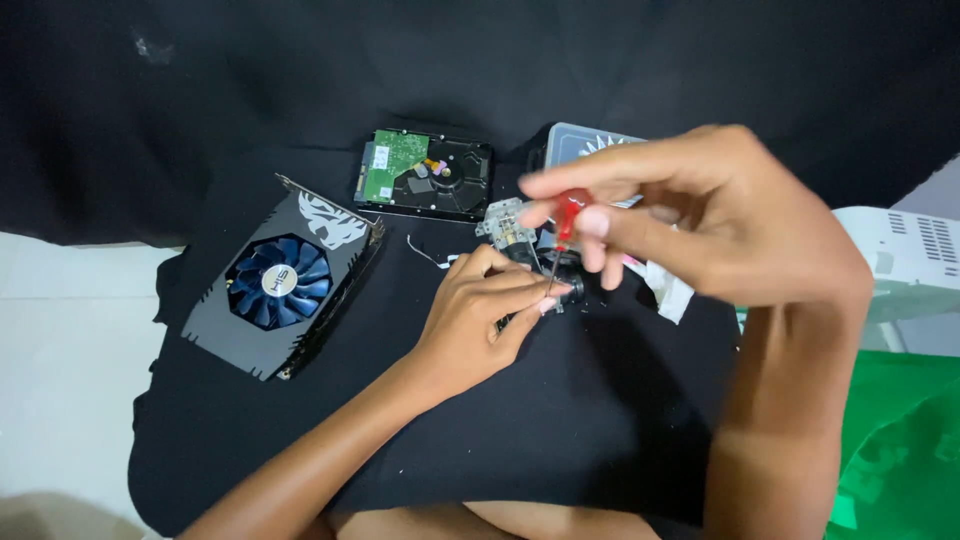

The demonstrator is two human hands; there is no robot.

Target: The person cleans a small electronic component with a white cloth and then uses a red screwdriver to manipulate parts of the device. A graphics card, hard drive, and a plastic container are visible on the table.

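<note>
My right hand (700, 215) pinches a small screwdriver with a red handle (570, 215), held upright with its thin shaft pointing down. The tip meets a small dark device (520, 250) with a metal part on the black cloth. My left hand (480, 310) rests on that device, its fingers gripping the near side right beside the screwdriver tip. Most of the device is hidden under both hands.
A graphics card with a blue fan (285, 285) lies at the left. A hard drive (425, 172) with its green circuit board up sits behind. A grey plastic box (585, 145) is behind my right hand, a white appliance (905, 260) and green fabric (900, 450) at the right.
</note>
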